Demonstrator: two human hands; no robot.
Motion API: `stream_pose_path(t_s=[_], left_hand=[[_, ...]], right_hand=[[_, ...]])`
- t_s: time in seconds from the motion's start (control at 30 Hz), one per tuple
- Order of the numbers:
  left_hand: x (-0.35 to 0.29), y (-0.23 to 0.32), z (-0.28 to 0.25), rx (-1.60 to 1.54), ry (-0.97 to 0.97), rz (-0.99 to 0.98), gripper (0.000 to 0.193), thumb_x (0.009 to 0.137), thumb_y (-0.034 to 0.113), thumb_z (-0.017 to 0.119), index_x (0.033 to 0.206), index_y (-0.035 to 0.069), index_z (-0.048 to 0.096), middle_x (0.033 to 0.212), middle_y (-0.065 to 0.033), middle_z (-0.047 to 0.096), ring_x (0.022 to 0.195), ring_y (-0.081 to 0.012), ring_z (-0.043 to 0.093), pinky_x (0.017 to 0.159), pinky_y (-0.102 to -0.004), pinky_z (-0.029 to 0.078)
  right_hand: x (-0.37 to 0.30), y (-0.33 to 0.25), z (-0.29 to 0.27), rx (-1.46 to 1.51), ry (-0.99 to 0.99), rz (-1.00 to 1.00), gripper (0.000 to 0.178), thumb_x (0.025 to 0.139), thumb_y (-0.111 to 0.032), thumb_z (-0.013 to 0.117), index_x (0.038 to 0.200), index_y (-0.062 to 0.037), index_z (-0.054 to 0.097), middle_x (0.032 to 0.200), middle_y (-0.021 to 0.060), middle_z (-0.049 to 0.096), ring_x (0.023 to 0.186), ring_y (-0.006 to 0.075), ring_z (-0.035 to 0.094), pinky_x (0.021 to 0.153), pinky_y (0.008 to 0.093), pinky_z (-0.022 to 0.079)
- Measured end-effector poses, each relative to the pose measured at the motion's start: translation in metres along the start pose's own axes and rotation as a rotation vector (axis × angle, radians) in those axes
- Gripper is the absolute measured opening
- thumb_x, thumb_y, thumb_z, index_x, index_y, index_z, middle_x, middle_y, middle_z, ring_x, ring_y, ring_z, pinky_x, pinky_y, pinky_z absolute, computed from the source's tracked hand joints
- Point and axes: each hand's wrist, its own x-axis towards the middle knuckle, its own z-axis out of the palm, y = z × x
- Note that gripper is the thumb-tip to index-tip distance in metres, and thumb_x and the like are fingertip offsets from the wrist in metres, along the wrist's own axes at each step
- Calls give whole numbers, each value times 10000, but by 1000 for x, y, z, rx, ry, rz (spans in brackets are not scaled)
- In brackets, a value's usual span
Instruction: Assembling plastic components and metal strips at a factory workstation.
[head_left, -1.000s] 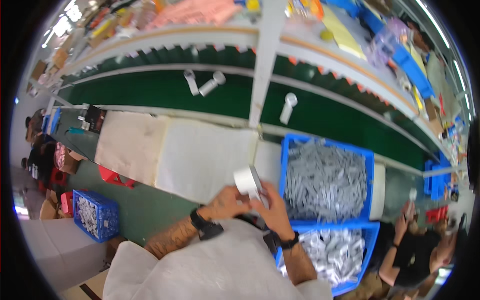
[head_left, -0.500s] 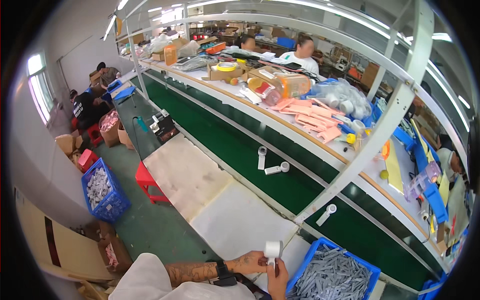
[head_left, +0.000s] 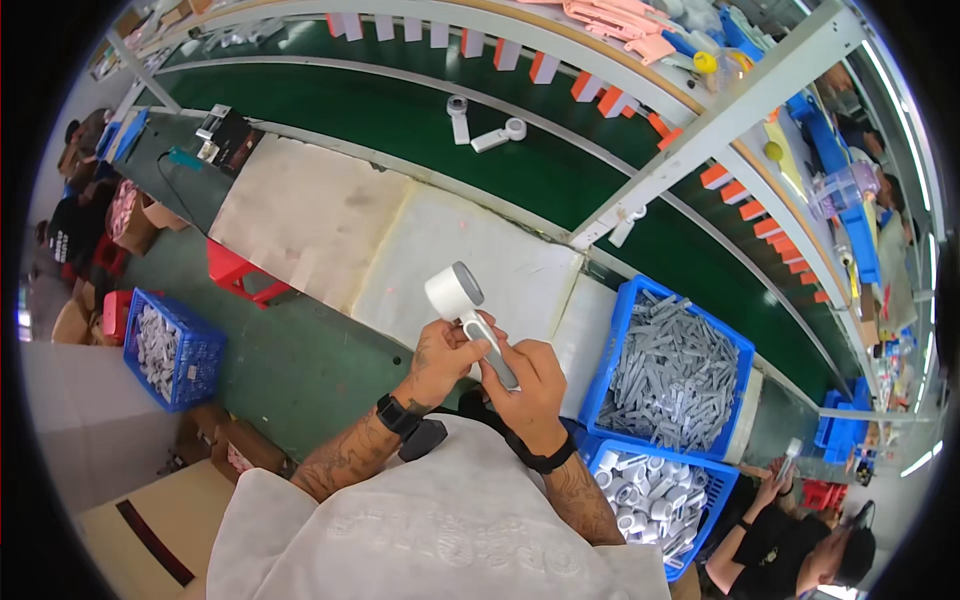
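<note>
In front of my chest I hold a small white handheld fan (head_left: 450, 292) with a grey end on its round head and a grey strip along its handle. My left hand (head_left: 437, 358) is closed on the handle just below the head. Closer to the handle's lower end, my right hand (head_left: 532, 392) grips it, thumb along the grey strip. Right of my hands stands a blue crate (head_left: 597, 385) filled with narrow grey plastic strips (head_left: 672, 370). Nearer to me, a second blue crate (head_left: 712, 500) holds several white fan bodies (head_left: 645, 495).
A pale-covered bench (head_left: 400, 270) runs beside a green conveyor belt (head_left: 370, 110) carrying several white fans (head_left: 498, 135). A slanted metal post (head_left: 690, 140) rises at the belt. Another crate of parts (head_left: 185, 365) stands on the floor, left. A co-worker (head_left: 790, 540) sits at right.
My view has tilted down, bringing the second crate and the co-worker at right into sight. The fan has turned in my hands, so its handle with the grey strip now shows.
</note>
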Motion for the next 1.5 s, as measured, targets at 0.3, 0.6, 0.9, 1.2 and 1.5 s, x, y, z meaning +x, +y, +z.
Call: stream_pose_path(t_s=[0.3,0.6,0.9,1.2,1.5], left_hand=[[-20,-27,-35,22,11,91,314,853,23,706,1154,-13,622,1038,-47,674,888,-121,634,681,-250,505],[-27,-45,-48,92,-101,-67,311,880,60,655,1175,-9,584,1043,-109,701,799,-133,640,630,-232,488],[-14,-73,-80,-10,-112,-238,340,943,98,630,1250,-14,535,1141,-139,677,936,-223,675,837,-328,560],[-30,-116,-118,1292,-105,493,687,745,340,854,1256,-5,550,1228,-208,599,1180,-419,528,996,-511,442],[7,-277,-112,1317,-111,-137,460,856,336,688,1056,-52,544,915,-305,691,873,-508,669,803,-586,535]], right_hand=[[-57,-9,40,825,-109,693,423,976,-148,686,1298,-34,437,1120,81,629,986,153,605,866,306,509],[-75,-19,23,983,-234,1002,248,986,-215,704,1104,-6,642,822,23,651,656,70,555,545,220,420],[-76,6,35,1097,-271,1050,322,990,-307,694,1128,-20,646,842,6,626,735,78,582,621,235,450],[-112,133,78,491,-951,994,565,886,-494,752,1186,-25,655,711,61,611,615,160,595,546,312,478],[-112,162,149,-185,-295,490,421,990,-425,600,831,-37,625,823,176,613,827,373,593,743,500,483]])
